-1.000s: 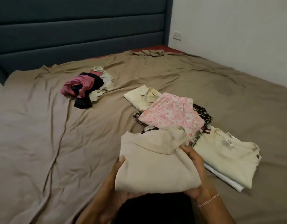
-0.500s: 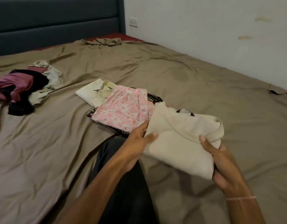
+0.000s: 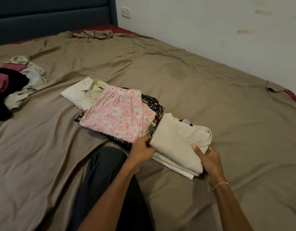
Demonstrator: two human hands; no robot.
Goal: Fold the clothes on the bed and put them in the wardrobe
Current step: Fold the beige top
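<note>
Down at the near edge of the brown bed sheet (image 3: pixel 43 164), a knee in dark trousers (image 3: pixel 108 157) is resting, and just past it both hands are working on the folded beige garment (image 3: pixel 177 139). The left hand (image 3: pixel 143 148) is curling its fingers round the garment's near left corner. The right hand (image 3: pixel 209 159) is gripping the right-hand fold, thumb on top and fingers tucked at the side. The garment is sitting on a cream and white stack (image 3: pixel 175 165) of folded pieces.

This cloth is looking light, soft and floppy, so any carry is probably calling for flat support beneath the stack, with a thumb pinning the loose top fold, rather than a pull at one edge.

Just beyond, a pink floral garment (image 3: pixel 117 114) is lying folded over a dark patterned garment (image 3: pixel 154 105), with a collared cream shirt (image 3: pixel 80 94) partly under it. Farther left, an unfolded heap (image 3: pixel 18 84) is waiting. The wardrobe is not showing; the headboard (image 3: pixel 52 15) and a wall socket (image 3: pixel 125 12) are closing the view.
</note>
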